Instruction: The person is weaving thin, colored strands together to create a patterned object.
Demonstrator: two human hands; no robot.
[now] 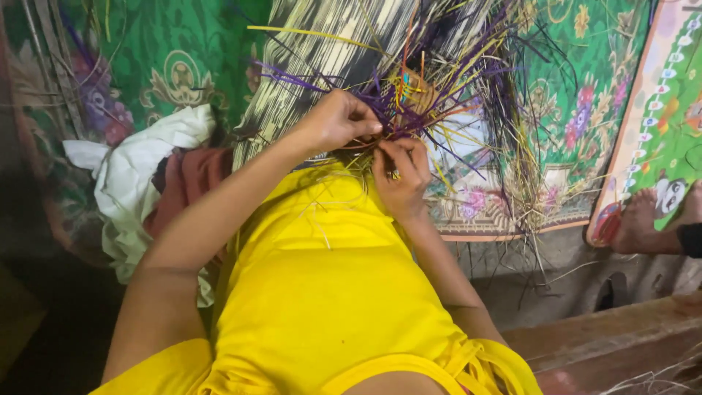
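Head view: we weave coloured strips at our lap.
Our left hand [333, 121] and right hand [402, 172] pinch purple and yellow strips [439, 80]; only a small knot is woven, long ends beyond our hands remain loose.

mat: green floral mat [183, 66] covers the floor at the top
second mat: bright green with a pale patterned border [673, 80], at the right edge
cloth: white cloth [139, 168] bunched at left, over a reddish-brown cloth [190, 183]
foot: another person's bare foot [640, 219] rests on the second mat
plank: brown wooden plank [621, 344], lower right
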